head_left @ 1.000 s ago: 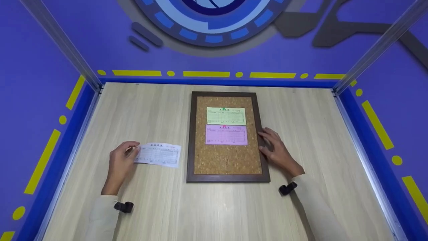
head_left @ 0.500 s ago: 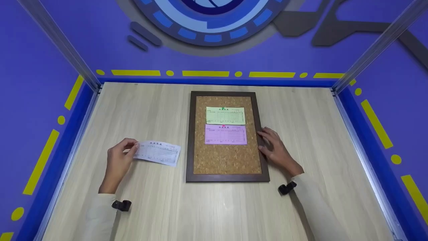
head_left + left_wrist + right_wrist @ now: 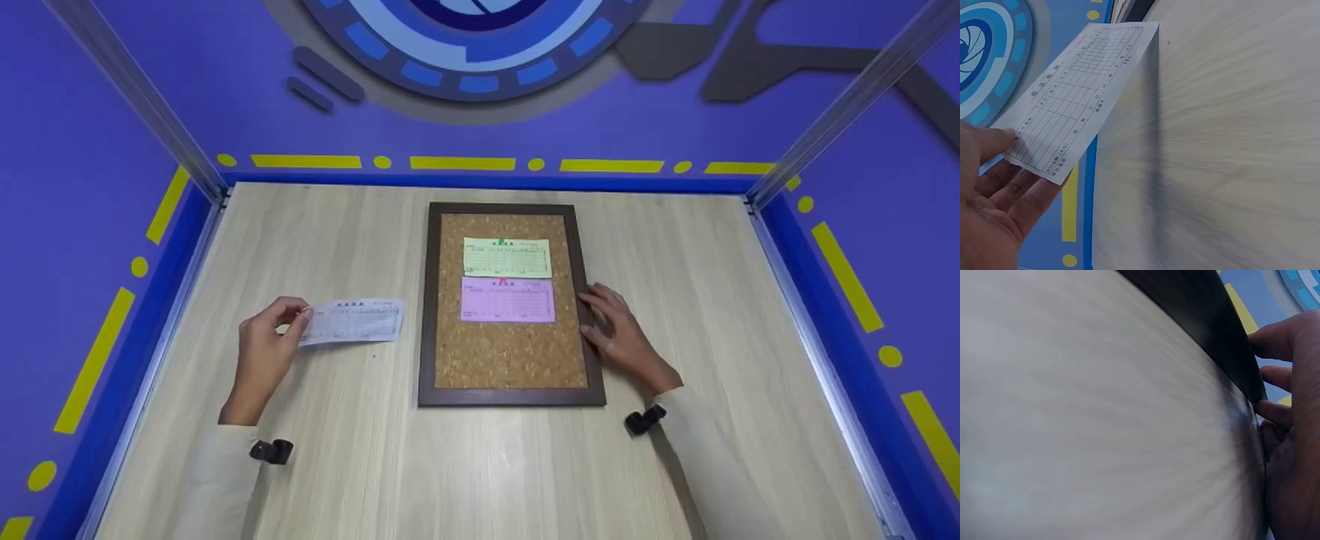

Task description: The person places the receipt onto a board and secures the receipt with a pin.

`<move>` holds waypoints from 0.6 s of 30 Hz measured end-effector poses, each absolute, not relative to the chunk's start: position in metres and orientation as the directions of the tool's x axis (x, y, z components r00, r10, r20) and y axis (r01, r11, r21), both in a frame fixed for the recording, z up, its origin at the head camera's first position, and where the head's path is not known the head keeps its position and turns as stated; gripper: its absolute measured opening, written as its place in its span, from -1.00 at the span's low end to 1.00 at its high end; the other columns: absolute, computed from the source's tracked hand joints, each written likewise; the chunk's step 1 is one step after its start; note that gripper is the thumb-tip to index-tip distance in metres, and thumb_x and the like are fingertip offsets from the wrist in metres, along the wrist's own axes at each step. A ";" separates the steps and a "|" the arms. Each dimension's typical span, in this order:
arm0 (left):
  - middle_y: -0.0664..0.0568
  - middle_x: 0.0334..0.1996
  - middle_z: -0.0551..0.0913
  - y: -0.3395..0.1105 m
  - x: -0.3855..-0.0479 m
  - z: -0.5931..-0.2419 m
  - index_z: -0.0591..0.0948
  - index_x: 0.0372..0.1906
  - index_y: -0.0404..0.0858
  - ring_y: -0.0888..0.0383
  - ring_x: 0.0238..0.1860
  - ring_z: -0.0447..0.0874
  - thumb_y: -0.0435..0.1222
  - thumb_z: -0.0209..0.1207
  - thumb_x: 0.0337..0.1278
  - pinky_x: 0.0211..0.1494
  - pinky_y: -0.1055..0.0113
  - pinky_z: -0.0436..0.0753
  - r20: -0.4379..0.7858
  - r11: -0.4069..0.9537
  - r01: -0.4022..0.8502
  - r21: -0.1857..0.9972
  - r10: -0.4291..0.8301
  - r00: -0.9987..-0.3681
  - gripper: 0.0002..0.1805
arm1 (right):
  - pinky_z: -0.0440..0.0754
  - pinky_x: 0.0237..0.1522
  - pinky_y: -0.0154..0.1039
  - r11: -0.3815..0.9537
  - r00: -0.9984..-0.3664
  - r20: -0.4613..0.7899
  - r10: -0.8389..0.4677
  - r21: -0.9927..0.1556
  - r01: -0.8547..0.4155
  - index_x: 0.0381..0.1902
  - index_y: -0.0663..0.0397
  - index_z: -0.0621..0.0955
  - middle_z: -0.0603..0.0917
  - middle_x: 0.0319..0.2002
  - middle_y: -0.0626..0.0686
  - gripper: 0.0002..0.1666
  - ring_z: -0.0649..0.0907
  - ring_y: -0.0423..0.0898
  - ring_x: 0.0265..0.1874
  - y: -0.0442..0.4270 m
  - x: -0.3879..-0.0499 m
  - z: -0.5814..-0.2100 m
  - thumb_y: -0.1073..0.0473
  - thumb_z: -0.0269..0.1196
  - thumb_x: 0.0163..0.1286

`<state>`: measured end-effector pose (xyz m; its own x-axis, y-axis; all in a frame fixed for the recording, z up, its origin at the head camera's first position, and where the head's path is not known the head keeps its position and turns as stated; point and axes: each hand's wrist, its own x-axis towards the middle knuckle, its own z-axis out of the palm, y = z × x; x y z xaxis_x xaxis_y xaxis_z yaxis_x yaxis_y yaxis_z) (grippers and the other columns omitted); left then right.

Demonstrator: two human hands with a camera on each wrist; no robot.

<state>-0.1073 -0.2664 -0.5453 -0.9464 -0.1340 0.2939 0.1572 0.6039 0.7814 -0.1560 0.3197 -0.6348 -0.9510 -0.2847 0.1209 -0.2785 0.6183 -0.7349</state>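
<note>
A white printed receipt slip (image 3: pixel 356 321) is pinched at its left end by my left hand (image 3: pixel 266 341). The left wrist view shows the slip (image 3: pixel 1081 90) tilted above the table, thumb on its printed face and fingers behind. Right of it lies a dark-framed cork board (image 3: pixel 510 360). A green slip (image 3: pixel 507 259) hangs from a green pin near the board's top, with a purple slip (image 3: pixel 507 301) under a pink pin just below. My right hand (image 3: pixel 626 341) touches the board's right edge with thumb and fingertips; the right wrist view shows them along the frame (image 3: pixel 1207 320).
The wooden table (image 3: pixel 480 472) is bounded by blue-purple panels (image 3: pixel 150 75) at the back and both sides. A tiny dark speck (image 3: pixel 374 356) lies on the table below the white slip. Bare cork shows under the purple slip.
My left hand has lifted slightly, and the white slip's right end has swung up, away from the person, uncovering the tiny speck. The right hand and the board stay put.
</note>
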 end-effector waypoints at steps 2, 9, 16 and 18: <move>-0.17 -0.14 0.85 -0.265 -0.108 -0.543 0.76 -0.11 -0.39 0.02 -0.13 0.79 -0.54 0.34 0.43 -0.08 0.70 0.52 0.302 0.610 0.166 0.775 -0.128 -0.945 -0.93 | 0.09 0.67 0.36 0.619 -0.950 0.123 -0.286 -0.733 -0.281 0.59 0.15 0.52 0.32 0.67 0.28 -0.30 0.18 0.26 0.71 0.320 -0.156 -0.635 0.12 0.39 0.59; -0.15 -0.16 0.85 -0.261 -0.110 -0.536 0.76 -0.09 -0.40 0.04 -0.16 0.78 -0.55 0.34 0.43 -0.02 0.69 0.53 0.319 0.612 0.186 0.768 -0.115 -0.941 -0.92 | 0.11 0.67 0.35 0.612 -0.946 0.139 -0.292 -0.734 -0.296 0.58 0.17 0.53 0.32 0.67 0.28 -0.32 0.18 0.26 0.72 0.320 -0.157 -0.636 0.15 0.39 0.58; -0.18 -0.23 0.84 -0.257 -0.111 -0.528 0.76 -0.12 -0.41 0.12 -0.26 0.77 -0.56 0.35 0.41 -0.10 0.69 0.55 0.365 0.593 0.233 0.770 -0.110 -0.925 -0.93 | 0.10 0.66 0.39 0.613 -0.945 0.145 -0.292 -0.731 -0.302 0.58 0.17 0.52 0.34 0.66 0.29 -0.29 0.20 0.28 0.70 0.320 -0.156 -0.637 0.09 0.41 0.59; -0.18 -0.24 0.84 -0.256 -0.112 -0.527 0.77 -0.12 -0.42 0.15 -0.28 0.76 -0.56 0.35 0.41 -0.12 0.69 0.56 0.361 0.588 0.230 0.775 -0.114 -0.926 -0.94 | 0.10 0.66 0.38 0.613 -0.946 0.144 -0.289 -0.732 -0.299 0.58 0.16 0.52 0.34 0.66 0.29 -0.29 0.20 0.27 0.70 0.320 -0.156 -0.636 0.08 0.41 0.59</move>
